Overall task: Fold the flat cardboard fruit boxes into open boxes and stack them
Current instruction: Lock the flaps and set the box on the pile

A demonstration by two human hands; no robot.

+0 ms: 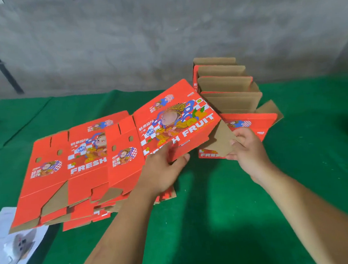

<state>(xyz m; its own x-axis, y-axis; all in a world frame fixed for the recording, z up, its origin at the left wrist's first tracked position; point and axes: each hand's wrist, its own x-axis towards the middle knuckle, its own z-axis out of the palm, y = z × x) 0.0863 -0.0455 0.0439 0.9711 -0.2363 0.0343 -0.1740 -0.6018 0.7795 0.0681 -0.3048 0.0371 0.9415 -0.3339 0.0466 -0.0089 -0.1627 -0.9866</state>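
Now, box in hand: the half-opened box is lifted off the green surface, near its middle, long axis rising toward the far right.
Left hand: grips the box's near edge.
Right hand: pinches the brown bottom flap — nearer hand for folding it in.
Flat pile: left.
Finished stack: just beyond — far right.
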